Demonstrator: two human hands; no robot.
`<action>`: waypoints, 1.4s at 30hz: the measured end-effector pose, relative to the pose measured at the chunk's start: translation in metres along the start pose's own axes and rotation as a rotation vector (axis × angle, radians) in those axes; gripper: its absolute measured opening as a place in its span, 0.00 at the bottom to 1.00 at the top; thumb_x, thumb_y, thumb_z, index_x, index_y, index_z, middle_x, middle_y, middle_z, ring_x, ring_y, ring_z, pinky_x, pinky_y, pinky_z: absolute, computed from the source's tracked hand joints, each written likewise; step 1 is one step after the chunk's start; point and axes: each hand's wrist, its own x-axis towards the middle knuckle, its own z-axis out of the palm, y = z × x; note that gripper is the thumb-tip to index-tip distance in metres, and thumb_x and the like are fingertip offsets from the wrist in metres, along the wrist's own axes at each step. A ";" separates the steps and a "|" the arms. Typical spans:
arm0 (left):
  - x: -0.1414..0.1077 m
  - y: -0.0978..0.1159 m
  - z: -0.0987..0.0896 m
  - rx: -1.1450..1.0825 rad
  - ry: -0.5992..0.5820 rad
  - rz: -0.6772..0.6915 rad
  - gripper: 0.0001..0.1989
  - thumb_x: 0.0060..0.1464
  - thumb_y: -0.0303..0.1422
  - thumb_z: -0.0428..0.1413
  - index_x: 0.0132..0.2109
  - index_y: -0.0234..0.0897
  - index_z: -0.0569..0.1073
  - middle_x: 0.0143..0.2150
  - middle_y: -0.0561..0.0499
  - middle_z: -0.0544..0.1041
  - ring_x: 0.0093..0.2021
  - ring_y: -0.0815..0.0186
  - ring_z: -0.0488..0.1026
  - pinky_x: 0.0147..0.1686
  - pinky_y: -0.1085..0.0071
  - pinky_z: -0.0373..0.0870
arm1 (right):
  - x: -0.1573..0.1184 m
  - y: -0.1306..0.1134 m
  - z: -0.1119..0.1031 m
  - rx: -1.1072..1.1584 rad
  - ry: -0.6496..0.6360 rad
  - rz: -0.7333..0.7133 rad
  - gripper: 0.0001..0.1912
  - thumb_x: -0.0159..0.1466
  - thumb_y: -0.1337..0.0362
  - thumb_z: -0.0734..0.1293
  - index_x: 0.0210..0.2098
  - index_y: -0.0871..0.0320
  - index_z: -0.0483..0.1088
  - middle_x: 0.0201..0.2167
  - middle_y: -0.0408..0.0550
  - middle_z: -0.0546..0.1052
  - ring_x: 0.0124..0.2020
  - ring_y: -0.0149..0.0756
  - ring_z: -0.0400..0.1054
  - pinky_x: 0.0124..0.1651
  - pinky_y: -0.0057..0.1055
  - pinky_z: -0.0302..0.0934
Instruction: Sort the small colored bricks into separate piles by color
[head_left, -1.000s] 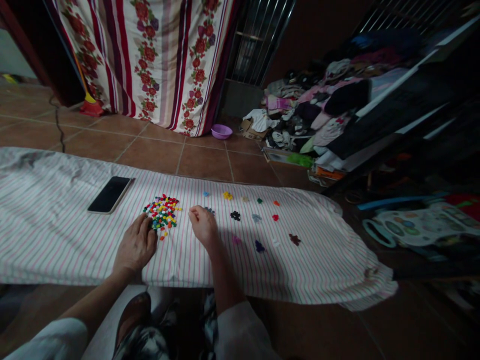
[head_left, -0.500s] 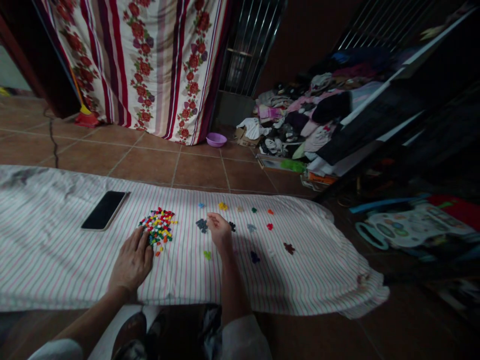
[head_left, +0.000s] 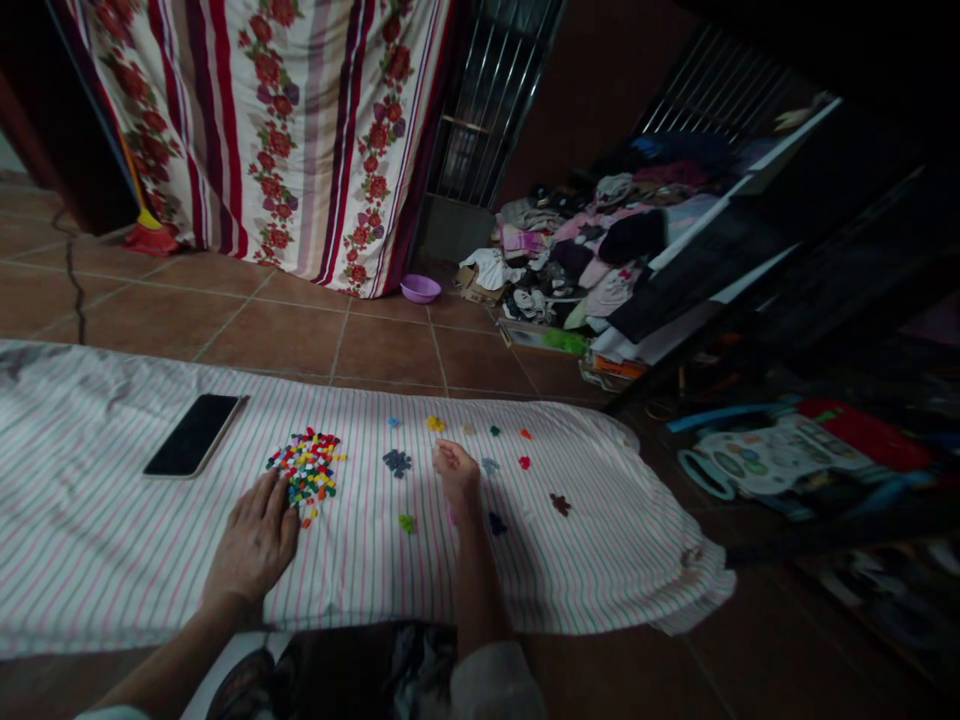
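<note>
A heap of small mixed-colour plastic pieces [head_left: 307,465] lies on the striped cloth [head_left: 360,590]. My left hand [head_left: 255,540] rests flat at the heap's near-left edge, fingers stretched out and touching it. Over the sorted groups hovers my right hand [head_left: 459,475], fingers curled into a pinch; anything in them is too small to make out. Left of it are dark grey pieces [head_left: 397,462], with yellow pieces [head_left: 435,424] just beyond. Light grey pieces [head_left: 490,466] and navy pieces [head_left: 497,523] are to its right. Lime green pieces [head_left: 406,523] lie nearer me.
A phone [head_left: 193,436] lies left of the heap. Red pieces [head_left: 524,462], orange pieces [head_left: 526,433] and brown pieces [head_left: 560,504] sit farther right. Beyond the cloth are a purple basin [head_left: 420,289], a flowered curtain [head_left: 315,150] and piled clothes [head_left: 585,240].
My right hand has moved right, from beside the dark grey pieces to between them and the light grey ones, still pinched. My left hand stays by the heap. The view has shifted slightly.
</note>
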 end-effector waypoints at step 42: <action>0.000 0.006 0.000 0.025 -0.046 -0.074 0.26 0.61 0.36 0.43 0.64 0.30 0.60 0.62 0.34 0.69 0.64 0.51 0.64 0.60 0.51 0.61 | 0.110 0.006 -0.056 -0.928 -0.009 0.060 0.18 0.60 0.71 0.60 0.39 0.55 0.80 0.38 0.50 0.82 0.42 0.38 0.75 0.45 0.27 0.63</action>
